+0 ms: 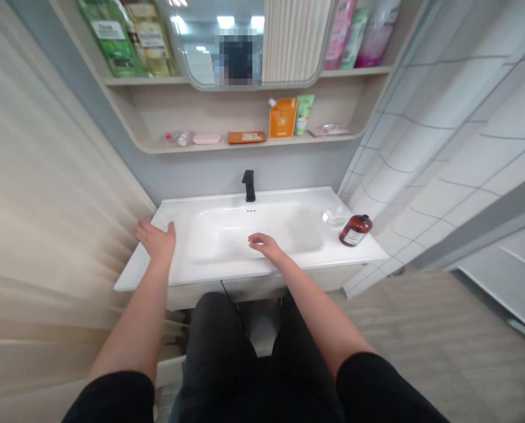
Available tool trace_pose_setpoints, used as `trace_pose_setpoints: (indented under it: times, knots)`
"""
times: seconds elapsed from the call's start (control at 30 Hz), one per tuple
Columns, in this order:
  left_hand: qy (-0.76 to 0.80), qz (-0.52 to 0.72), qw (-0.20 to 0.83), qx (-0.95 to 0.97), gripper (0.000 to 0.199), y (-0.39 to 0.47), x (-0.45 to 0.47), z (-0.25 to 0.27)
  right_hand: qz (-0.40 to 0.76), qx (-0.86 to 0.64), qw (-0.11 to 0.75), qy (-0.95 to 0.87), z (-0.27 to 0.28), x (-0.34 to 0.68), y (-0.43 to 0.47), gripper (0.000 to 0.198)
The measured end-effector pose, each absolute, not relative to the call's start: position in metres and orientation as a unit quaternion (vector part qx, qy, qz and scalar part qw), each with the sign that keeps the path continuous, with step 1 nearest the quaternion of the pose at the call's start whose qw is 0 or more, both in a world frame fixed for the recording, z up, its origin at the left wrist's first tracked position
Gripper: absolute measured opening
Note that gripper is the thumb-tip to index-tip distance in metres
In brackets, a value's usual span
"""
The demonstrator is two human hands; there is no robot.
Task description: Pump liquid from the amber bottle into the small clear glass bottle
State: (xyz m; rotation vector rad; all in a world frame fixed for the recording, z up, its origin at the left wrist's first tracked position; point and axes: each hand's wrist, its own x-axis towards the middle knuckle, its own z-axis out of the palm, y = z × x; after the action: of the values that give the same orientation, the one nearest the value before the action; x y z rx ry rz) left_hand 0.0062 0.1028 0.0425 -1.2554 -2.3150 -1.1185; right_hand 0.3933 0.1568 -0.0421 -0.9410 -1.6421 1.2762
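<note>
My left hand [157, 239] is over the left end of the white countertop [177, 271], close to the beige curtain, with its thumb spread away from the fingers and nothing in it. Over the white sink basin [231, 244], my right hand [266, 245] hovers with loosely bent fingers. A small gap shows between its thumb and fingers, and I see no object there. Behind the basin stands a black faucet [249, 187]. On the counter's right end an amber bottle [356, 230] with a white label leans or lies tilted, next to a clear glass-like dish [334, 218].
A wall shelf [192, 147] above the sink carries an orange pouch [282, 117], a green tube [304, 114], an orange packet [246, 137] and a pink case [207, 139]. Large bottles flank the mirror [201, 53]. A beige curtain [46, 205] hangs left; white tiles [447, 129] cover the right wall.
</note>
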Motion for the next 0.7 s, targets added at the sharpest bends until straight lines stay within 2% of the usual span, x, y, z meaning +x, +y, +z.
trace_pose_setpoints:
  times: [0.1,0.27,0.43,0.5,0.63,0.7]
  knots:
    - [-0.721,-0.397,0.14,-0.55,0.083,0.077,0.068,0.024,0.489,-0.39,0.411,-0.663,-0.042,0.391,0.157,0.028]
    - [-0.656,-0.292,0.005,-0.696,0.075,0.073,0.146,-0.019,0.4,-0.441,0.411,-0.69,-0.031,0.389,0.144,0.019]
    - [-0.663,-0.261,-0.083,-0.697,0.062,0.086,0.152,-0.042,0.227,-0.455,0.404,-0.76,0.032,0.431,0.15,0.026]
    - [-0.657,-0.259,-0.085,-0.703,0.058,0.087,0.148,-0.045,0.138,-0.503,0.361,-0.773,0.072,0.467,0.17,0.028]
    - [-0.661,-0.259,-0.088,-0.699,0.055,0.088,0.146,-0.048,-0.037,-0.647,0.154,-0.746,0.139,0.547,0.225,0.026]
    - [-0.66,-0.262,-0.095,-0.697,0.053,0.089,0.146,-0.049,-0.137,-0.683,0.13,-0.706,0.154,0.579,0.245,0.04]
